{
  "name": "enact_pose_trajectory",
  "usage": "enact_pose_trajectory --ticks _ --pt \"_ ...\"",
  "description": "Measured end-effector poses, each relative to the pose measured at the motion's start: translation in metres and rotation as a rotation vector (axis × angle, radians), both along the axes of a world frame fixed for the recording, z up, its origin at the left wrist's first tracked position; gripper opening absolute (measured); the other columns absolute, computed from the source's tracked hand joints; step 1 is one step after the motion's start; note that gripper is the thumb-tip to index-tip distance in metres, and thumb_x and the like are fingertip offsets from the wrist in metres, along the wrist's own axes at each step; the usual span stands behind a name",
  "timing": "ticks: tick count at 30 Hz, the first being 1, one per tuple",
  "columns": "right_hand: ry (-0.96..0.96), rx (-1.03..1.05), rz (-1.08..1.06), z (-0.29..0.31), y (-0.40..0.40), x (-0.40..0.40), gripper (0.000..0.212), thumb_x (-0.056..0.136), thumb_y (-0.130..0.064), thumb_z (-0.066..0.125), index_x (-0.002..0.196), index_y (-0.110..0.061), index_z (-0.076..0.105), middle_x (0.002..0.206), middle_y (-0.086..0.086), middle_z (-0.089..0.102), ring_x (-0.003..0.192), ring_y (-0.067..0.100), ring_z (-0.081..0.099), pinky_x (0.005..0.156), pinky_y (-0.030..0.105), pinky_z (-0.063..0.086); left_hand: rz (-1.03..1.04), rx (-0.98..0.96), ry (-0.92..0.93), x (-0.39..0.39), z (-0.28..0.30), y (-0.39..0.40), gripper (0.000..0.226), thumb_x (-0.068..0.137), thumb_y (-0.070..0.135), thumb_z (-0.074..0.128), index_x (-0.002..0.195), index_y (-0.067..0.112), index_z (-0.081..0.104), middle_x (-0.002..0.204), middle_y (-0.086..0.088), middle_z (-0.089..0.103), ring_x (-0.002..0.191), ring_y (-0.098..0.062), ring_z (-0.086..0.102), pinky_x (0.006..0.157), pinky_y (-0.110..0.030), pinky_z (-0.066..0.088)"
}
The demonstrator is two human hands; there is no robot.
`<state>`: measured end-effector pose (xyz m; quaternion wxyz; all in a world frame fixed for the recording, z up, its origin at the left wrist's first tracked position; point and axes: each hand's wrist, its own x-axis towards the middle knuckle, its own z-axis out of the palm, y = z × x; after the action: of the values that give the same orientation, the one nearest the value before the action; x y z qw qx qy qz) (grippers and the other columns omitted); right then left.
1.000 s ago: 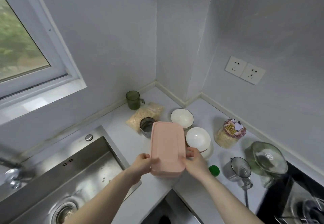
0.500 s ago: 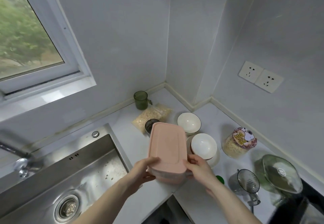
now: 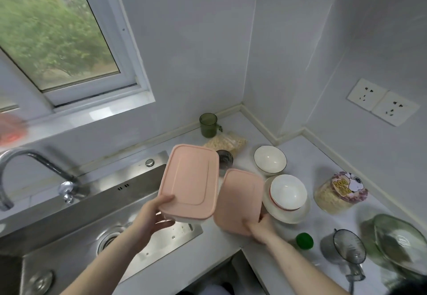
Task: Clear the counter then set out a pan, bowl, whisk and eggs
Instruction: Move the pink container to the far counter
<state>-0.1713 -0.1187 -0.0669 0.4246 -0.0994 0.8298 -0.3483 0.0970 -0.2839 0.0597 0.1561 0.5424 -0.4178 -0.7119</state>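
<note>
My left hand [image 3: 154, 216] grips a pink-lidded food box [image 3: 190, 181] by its near corner, lifted over the sink's right edge. My right hand [image 3: 260, 226] grips a second pink-lidded box [image 3: 239, 200] by its near end, low over the white counter [image 3: 298, 154], beside the first. Right of it a white bowl [image 3: 288, 192] sits on a white plate [image 3: 290, 217]. Another white bowl [image 3: 269, 160] stands farther back. No pan, whisk or eggs are in view.
A steel sink [image 3: 76, 232] with tap [image 3: 30, 163] is at left. The counter holds a green cup [image 3: 208, 125], a bag of flakes [image 3: 225, 142], a steel cup [image 3: 225, 157], a jar [image 3: 339, 193], a green cap [image 3: 304, 241], a strainer [image 3: 349, 249] and a glass lid [image 3: 402, 241].
The two stacked boxes have come apart: my left hand raised the upper one leftward over the sink, my right hand keeps the lower one. The camera turned left.
</note>
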Motion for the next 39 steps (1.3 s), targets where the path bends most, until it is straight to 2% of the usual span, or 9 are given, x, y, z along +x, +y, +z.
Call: enact_pose_trajectory --ticks 3,5,10,15,22,25,28,34,39 --pt "-0.154 0.029 -0.045 0.000 0.006 0.004 0.063 0.085 -0.034 0.079 0.132 -0.005 0.049 0.123 0.016 0.065 0.085 0.029 0.065 0.045 0.026 0.051 0.026 -0.001 0.009 0.013 -0.001 0.003 0.050 0.078 0.037 0.072 0.118 0.008 0.070 0.098 -0.011 0.072 0.081 -0.026 0.066 0.076 -0.039 0.058" --pt "-0.229 0.026 -0.063 0.000 0.012 0.005 0.053 0.089 -0.030 0.076 0.128 -0.006 0.049 0.110 0.013 0.065 0.071 0.021 0.058 0.040 0.021 0.045 0.030 0.000 0.007 0.021 -0.003 0.005 0.053 0.075 0.039 0.073 0.118 0.008 0.070 0.097 -0.011 0.072 0.081 -0.026 0.065 0.076 -0.040 0.057" --pt "-0.394 0.018 -0.105 0.003 0.029 0.027 0.048 0.088 -0.020 0.078 0.123 -0.002 0.050 0.091 0.014 0.065 0.064 0.016 0.056 0.048 0.026 0.045 0.002 0.014 -0.010 0.032 -0.005 0.009 0.059 0.068 0.040 0.073 0.118 0.008 0.070 0.103 -0.015 0.073 0.084 -0.028 0.067 0.078 -0.041 0.058" --pt "-0.507 0.038 -0.129 0.005 0.055 0.071 0.041 0.091 -0.014 0.074 0.123 0.002 0.055 0.082 0.012 0.063 0.063 0.017 0.054 0.052 0.026 0.045 -0.065 0.023 -0.012 0.044 -0.006 0.012 0.040 0.088 0.032 0.065 0.118 0.007 0.069 0.120 -0.023 0.068 0.088 -0.029 0.067 0.088 -0.045 0.058" --pt "-0.737 -0.101 -0.440 0.015 0.060 0.125 0.052 0.085 -0.041 0.078 0.127 -0.021 0.054 0.130 0.014 0.058 0.114 0.034 0.060 0.083 0.045 0.060 -0.169 0.031 -0.014 0.065 -0.009 0.009 0.058 0.069 0.041 0.070 0.118 0.009 0.069 0.099 -0.013 0.074 0.086 -0.027 0.068 0.084 -0.042 0.058" --pt "-0.714 -0.226 -0.586 0.013 0.051 0.139 0.055 0.087 -0.037 0.076 0.133 -0.013 0.056 0.134 0.017 0.058 0.122 0.037 0.057 0.085 0.044 0.057 -0.199 0.045 -0.006 0.078 -0.010 0.006 0.059 0.067 0.040 0.071 0.117 0.009 0.069 0.098 -0.013 0.073 0.086 -0.027 0.068 0.080 -0.040 0.058" --pt "-0.656 -0.282 -0.624 0.024 0.046 0.158 0.050 0.089 -0.034 0.075 0.130 -0.010 0.057 0.130 0.014 0.059 0.125 0.032 0.056 0.111 0.045 0.045 -0.256 0.051 -0.014 0.097 -0.011 -0.003 0.057 0.067 0.040 0.072 0.116 0.009 0.071 0.097 -0.011 0.072 0.087 -0.027 0.068 0.078 -0.039 0.058" --pt "-0.490 -0.325 -0.728 0.063 0.060 0.187 0.015 0.091 -0.020 0.071 0.102 -0.011 0.066 0.061 -0.001 0.068 0.073 0.018 0.059 0.070 0.027 0.050 -0.353 0.045 -0.008 0.130 -0.016 -0.014 0.053 0.067 0.040 0.073 0.112 0.010 0.072 0.098 -0.013 0.069 0.088 -0.029 0.066 0.078 -0.041 0.060" --pt "-0.386 -0.355 -0.742 0.092 0.122 0.219 0.030 0.085 -0.022 0.077 0.110 -0.008 0.070 0.089 0.007 0.065 0.082 0.019 0.060 0.086 0.034 0.056 -0.477 0.035 0.029 0.137 -0.010 -0.004 0.067 0.056 0.045 0.077 0.113 0.010 0.070 0.105 -0.014 0.072 0.093 -0.030 0.068 0.078 -0.041 0.060"
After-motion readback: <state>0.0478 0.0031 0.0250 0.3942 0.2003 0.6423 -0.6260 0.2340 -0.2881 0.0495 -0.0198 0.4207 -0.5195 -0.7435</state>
